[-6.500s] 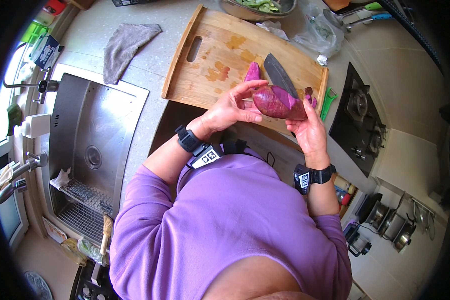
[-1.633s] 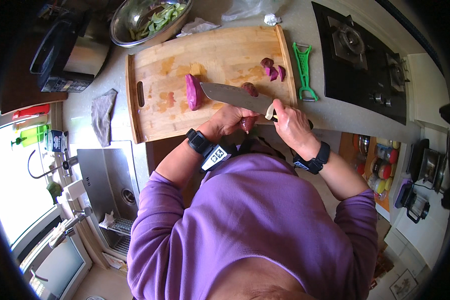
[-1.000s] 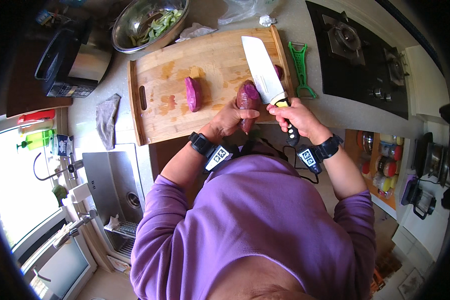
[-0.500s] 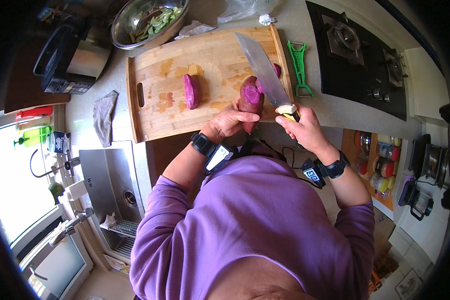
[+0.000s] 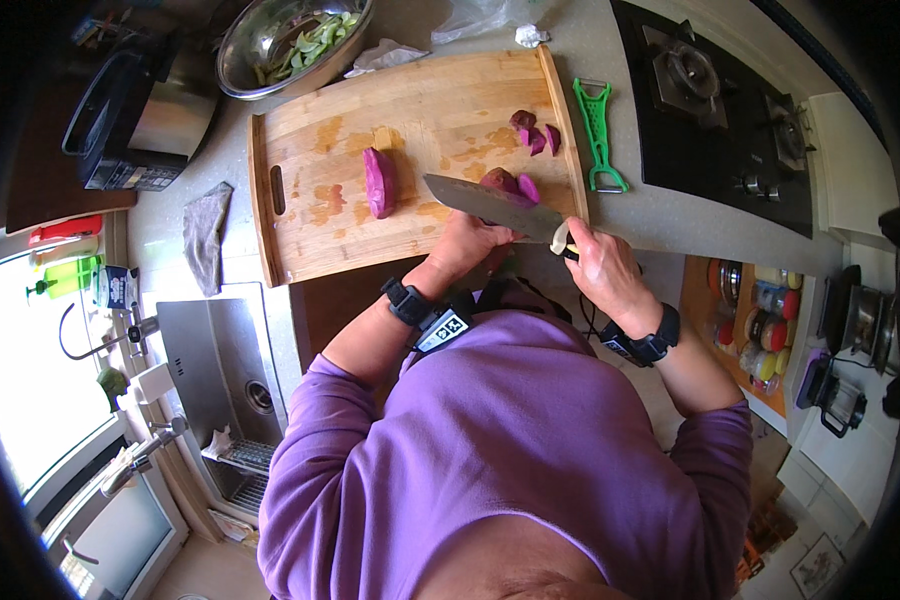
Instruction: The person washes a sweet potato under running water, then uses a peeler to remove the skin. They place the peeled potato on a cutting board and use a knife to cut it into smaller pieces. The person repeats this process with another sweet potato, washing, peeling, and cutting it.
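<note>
Hiding purple yam: knife.

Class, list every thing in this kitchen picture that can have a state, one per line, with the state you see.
Knife: gripped by the right hand, blade across the purple sweet potato.
Purple sweet potato: being cut, steadied by the left hand.
Half piece: lying apart on the cutting board.
Small chunks: cut, near the board's far corner.
Green peeler: lying unused beside the board.
Metal bowl: holds green scraps.
</note>
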A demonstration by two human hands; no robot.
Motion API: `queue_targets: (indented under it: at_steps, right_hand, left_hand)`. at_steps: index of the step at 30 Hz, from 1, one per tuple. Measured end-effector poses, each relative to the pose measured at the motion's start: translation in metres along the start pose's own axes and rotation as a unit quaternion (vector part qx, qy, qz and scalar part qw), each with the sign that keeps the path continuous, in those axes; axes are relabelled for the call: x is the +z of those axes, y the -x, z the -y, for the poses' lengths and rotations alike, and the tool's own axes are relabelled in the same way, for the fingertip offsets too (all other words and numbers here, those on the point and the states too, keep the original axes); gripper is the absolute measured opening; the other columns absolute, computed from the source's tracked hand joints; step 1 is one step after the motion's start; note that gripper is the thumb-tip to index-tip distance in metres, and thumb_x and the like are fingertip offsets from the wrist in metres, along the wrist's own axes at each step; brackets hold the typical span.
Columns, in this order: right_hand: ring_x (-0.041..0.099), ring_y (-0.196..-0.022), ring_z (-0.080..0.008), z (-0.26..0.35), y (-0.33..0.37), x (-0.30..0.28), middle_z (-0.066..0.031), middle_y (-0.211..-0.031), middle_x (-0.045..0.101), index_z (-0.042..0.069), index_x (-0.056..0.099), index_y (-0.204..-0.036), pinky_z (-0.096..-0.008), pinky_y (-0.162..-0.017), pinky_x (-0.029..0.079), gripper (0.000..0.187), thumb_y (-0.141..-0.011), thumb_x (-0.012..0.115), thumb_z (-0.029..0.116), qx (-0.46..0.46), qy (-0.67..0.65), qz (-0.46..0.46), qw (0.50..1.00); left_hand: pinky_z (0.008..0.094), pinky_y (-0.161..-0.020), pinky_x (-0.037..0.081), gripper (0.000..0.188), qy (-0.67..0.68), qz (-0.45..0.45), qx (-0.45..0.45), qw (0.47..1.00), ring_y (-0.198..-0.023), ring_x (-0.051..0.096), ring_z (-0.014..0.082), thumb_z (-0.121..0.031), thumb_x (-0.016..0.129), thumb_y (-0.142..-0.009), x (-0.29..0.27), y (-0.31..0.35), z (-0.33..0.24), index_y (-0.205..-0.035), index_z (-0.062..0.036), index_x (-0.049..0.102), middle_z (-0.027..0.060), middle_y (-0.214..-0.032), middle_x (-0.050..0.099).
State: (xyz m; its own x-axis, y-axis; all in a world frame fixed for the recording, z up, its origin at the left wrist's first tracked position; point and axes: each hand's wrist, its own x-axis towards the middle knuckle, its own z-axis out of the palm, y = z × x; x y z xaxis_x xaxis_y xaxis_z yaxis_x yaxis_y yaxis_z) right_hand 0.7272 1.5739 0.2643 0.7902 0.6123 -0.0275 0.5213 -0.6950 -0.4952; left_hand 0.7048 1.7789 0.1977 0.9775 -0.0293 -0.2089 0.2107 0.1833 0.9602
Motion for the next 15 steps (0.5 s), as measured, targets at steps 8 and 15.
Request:
queue_targets:
  at_steps: [8, 15]
  right_hand:
    - [0.061, -0.068, -0.0402, 0.002, 0.004, -0.010, -0.0222, -0.070, 0.059, -0.002, 0.049, -0.092, -0.0462, -0.058, 0.048, 0.025, -0.073, 0.064, 0.005, 0.053, 0.037, 0.071, 0.995]
    - [0.061, -0.065, -0.0372, 0.013, 0.005, 0.009, -0.0193, -0.068, 0.059, -0.003, 0.047, -0.094, -0.0451, -0.054, 0.049, 0.017, -0.083, 0.051, 0.009, 0.060, 0.100, 0.053, 0.992]
  left_hand:
    - [0.0337, -0.074, 0.049, 0.033, -0.210, 0.057, 0.015, 0.976, -0.084, 0.061, 0.0212, -0.010, 0.073, -0.071, -0.016, -0.019, 0.008, -0.101, -0.0049, 0.060, 0.0098, -0.089, 0.064]
    - [0.0356, -0.073, 0.048, 0.024, -0.242, 0.056, 0.038, 0.968, -0.083, 0.061, 0.0248, -0.013, 0.071, -0.073, -0.011, -0.020, -0.004, -0.094, -0.0044, 0.062, 0.0118, -0.087, 0.064]
